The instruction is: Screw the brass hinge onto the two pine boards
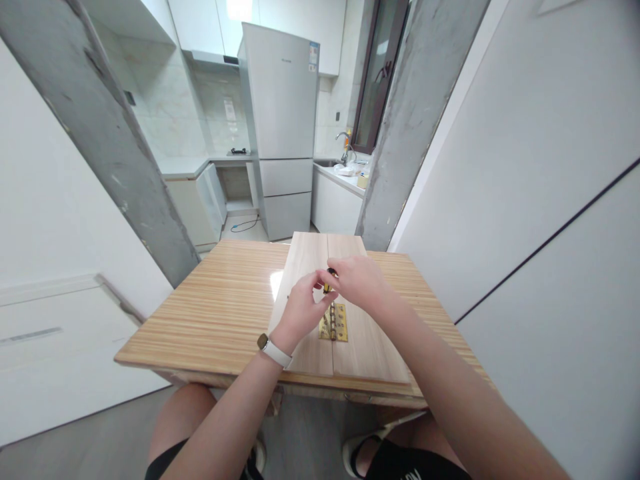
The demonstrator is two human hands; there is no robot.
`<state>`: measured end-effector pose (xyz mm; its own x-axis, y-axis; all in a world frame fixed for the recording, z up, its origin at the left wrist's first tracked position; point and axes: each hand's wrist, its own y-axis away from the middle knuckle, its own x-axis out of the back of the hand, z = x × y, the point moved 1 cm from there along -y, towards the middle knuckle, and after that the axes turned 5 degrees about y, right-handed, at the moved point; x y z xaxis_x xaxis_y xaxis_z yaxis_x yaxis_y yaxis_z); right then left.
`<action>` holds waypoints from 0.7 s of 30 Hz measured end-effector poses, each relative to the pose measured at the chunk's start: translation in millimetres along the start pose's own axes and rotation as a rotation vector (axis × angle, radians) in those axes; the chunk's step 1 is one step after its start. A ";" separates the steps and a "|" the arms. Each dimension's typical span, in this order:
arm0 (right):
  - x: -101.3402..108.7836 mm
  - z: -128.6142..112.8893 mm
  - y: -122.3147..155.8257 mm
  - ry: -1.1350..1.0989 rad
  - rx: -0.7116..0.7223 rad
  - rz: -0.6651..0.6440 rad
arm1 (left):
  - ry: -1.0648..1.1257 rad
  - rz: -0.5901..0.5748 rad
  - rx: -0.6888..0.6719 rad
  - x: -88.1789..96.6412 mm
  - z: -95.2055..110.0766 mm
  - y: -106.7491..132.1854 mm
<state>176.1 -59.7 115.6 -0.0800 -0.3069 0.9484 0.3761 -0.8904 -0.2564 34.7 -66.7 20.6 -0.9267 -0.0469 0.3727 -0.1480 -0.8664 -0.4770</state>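
Over two pale wooden boards, my right hand (357,279) is closed around the top of a screwdriver with a yellow and black handle (328,288). My left hand (304,303) pinches lower down by the same tool, its thumb and fingers curled in. The screwdriver stands roughly upright; its tip is hidden or too small to make out. Just below the hands a brass hinge (340,323) lies open across the seam, one leaf on the left board (307,357) and one on the right board (373,357). Small dark screws or holes show on the leaves.
The boards lie on a striped wooden table (210,307). Beyond it stand a grey fridge (285,100), a counter with a sink and tap (344,143), and a cable (245,225) on the floor. A white panel (540,200) rises close on the right.
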 end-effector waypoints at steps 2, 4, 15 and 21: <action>-1.0 -1.8 -0.7 0.002 -0.028 -0.012 | -0.008 0.017 0.008 -2.7 -0.9 0.0; -2.3 -4.2 -1.1 0.003 -0.056 -0.017 | -0.011 0.040 0.017 -5.3 -1.7 0.3; -2.3 -7.2 4.1 -0.013 -0.035 -0.016 | 0.018 0.141 0.023 -3.4 2.7 2.5; 8.3 4.5 6.5 -0.159 0.064 0.027 | -0.002 0.108 0.003 -2.5 -2.7 2.1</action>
<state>182.1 -66.5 122.6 0.0762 -0.2687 0.9602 0.4344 -0.8578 -0.2746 35.8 -67.0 16.5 -0.9364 -0.1413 0.3211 -0.0460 -0.8579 -0.5118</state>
